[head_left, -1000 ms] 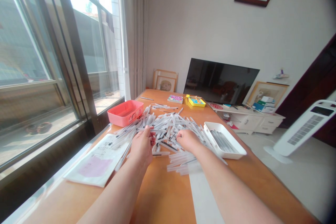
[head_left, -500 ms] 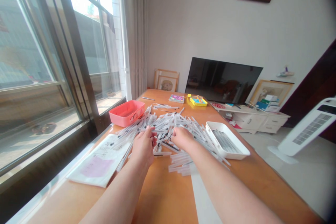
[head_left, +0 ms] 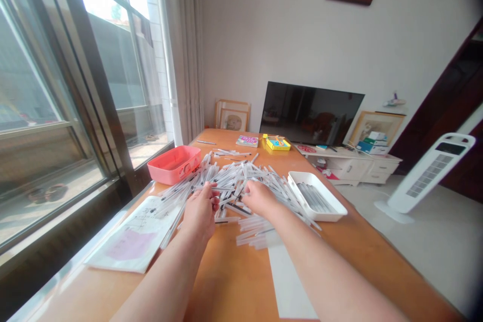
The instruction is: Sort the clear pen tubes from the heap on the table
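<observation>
A big heap of clear plastic pen tubes [head_left: 241, 178] covers the middle of the orange table [head_left: 230, 282]. My left hand [head_left: 199, 213] rests on the near left edge of the heap, fingers curled round a thin tube that points to the right. My right hand [head_left: 257, 197] is knuckles-up on the heap just beside it, fingers bent down into the tubes; what they pinch is hidden. A white tray [head_left: 316, 203] with several tubes laid in it stands to the right of my right hand.
A pink tub [head_left: 173, 163] stands at the heap's left. A printed sheet [head_left: 136, 234] lies near the window side, a white paper strip [head_left: 289, 282] under my right forearm. Two small boxes [head_left: 277, 143] sit at the far end. Beyond stand a television and a white fan.
My head has turned slightly, shifting the whole scene left. Both hands stay on the heap, the right one a little closer to the left.
</observation>
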A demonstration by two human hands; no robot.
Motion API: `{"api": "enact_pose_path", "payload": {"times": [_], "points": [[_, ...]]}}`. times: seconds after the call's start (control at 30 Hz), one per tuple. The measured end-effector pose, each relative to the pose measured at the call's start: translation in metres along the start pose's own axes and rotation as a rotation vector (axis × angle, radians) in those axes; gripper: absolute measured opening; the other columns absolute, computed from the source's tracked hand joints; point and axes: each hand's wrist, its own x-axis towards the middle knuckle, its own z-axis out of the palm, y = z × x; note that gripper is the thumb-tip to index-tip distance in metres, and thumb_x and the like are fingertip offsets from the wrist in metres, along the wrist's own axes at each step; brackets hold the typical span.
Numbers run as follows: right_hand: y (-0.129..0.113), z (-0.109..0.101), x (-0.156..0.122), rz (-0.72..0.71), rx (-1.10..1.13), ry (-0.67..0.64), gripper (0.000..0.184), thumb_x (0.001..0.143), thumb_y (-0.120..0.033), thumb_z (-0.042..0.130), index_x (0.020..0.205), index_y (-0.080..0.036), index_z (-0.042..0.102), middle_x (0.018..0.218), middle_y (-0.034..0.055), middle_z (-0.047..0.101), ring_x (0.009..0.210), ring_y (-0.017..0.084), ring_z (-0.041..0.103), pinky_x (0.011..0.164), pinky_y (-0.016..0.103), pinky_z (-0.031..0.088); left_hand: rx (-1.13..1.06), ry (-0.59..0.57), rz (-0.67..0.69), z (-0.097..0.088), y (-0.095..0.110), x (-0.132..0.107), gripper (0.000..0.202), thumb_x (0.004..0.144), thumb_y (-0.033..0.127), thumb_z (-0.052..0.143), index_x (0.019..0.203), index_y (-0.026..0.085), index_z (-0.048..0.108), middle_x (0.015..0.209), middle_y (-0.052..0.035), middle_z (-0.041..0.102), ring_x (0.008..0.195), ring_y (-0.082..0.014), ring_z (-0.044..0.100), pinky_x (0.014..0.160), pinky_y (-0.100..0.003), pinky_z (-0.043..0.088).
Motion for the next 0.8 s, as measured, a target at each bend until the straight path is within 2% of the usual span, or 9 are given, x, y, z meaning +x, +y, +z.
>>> {"api": "enact_pose_path", "payload": {"times": [0.1, 0.27, 0.33, 0.43, 0.57, 0.8], "points": [[0.001, -0.007, -0.009, 0.087, 0.258, 0.071, 0.016, 0.070, -0.021, 0.064, 0.085, -0.019, 0.061, 0.079, 0.0017, 0.065, 0.078, 0.018, 0.060, 0.067, 0.026, 0.041, -0.011, -0.017, 0.000, 0.000, 0.000, -0.001, 0.042, 0.071, 0.048, 0.078, 0.092, 0.013, 0.067, 0.066, 0.0010, 0.058, 0.051, -0.0059, 0.047, 0.048, -0.019, 0.035], [0.001, -0.019, -0.038, 0.203, 0.662, 0.080, 0.022, 0.084, -0.038, 0.056, 0.091, -0.018, 0.060, 0.075, 0.0027, 0.066, 0.067, 0.015, 0.064, 0.058, 0.024, 0.049, -0.034, -0.058, -0.039, 0.003, -0.001, -0.005, 0.039, 0.071, 0.045, 0.079, 0.092, 0.015, 0.066, 0.065, 0.0017, 0.058, 0.051, -0.0063, 0.049, 0.049, -0.019, 0.035], [0.001, -0.020, -0.051, 0.282, 0.959, 0.082, 0.026, 0.080, -0.042, 0.068, 0.088, -0.018, 0.060, 0.074, 0.0032, 0.067, 0.065, 0.014, 0.064, 0.057, 0.023, 0.051, -0.039, -0.089, -0.052, 0.005, -0.001, -0.007, 0.039, 0.070, 0.044, 0.080, 0.092, 0.015, 0.066, 0.066, 0.0017, 0.059, 0.051, -0.0067, 0.049, 0.049, -0.020, 0.036], [0.000, -0.019, -0.065, 0.388, 1.337, 0.075, 0.032, 0.068, -0.037, 0.083, 0.083, -0.018, 0.062, 0.074, 0.0039, 0.069, 0.064, 0.013, 0.064, 0.057, 0.022, 0.053, -0.043, -0.133, -0.073, 0.007, -0.001, -0.012, 0.038, 0.069, 0.042, 0.081, 0.092, 0.016, 0.067, 0.067, 0.0019, 0.060, 0.051, -0.0066, 0.050, 0.050, -0.020, 0.037], [-0.005, -0.015, -0.072, 0.388, 1.451, 0.053, 0.029, 0.067, -0.029, 0.085, 0.081, -0.018, 0.063, 0.079, 0.0063, 0.073, 0.072, 0.015, 0.069, 0.065, 0.024, 0.058, -0.055, -0.178, -0.085, 0.008, -0.001, -0.015, 0.037, 0.072, 0.043, 0.080, 0.092, 0.015, 0.066, 0.069, 0.0008, 0.060, 0.052, -0.0064, 0.050, 0.049, -0.019, 0.038], [-0.007, -0.015, -0.070, 0.354, 1.429, 0.052, 0.033, 0.068, -0.035, 0.086, 0.084, -0.016, 0.064, 0.078, 0.0068, 0.073, 0.070, 0.015, 0.070, 0.061, 0.022, 0.056, -0.046, -0.210, -0.104, 0.010, -0.006, -0.016, 0.032, 0.073, 0.037, 0.080, 0.093, 0.016, 0.067, 0.069, 0.0004, 0.061, 0.054, -0.0064, 0.051, 0.051, -0.018, 0.042]]}}
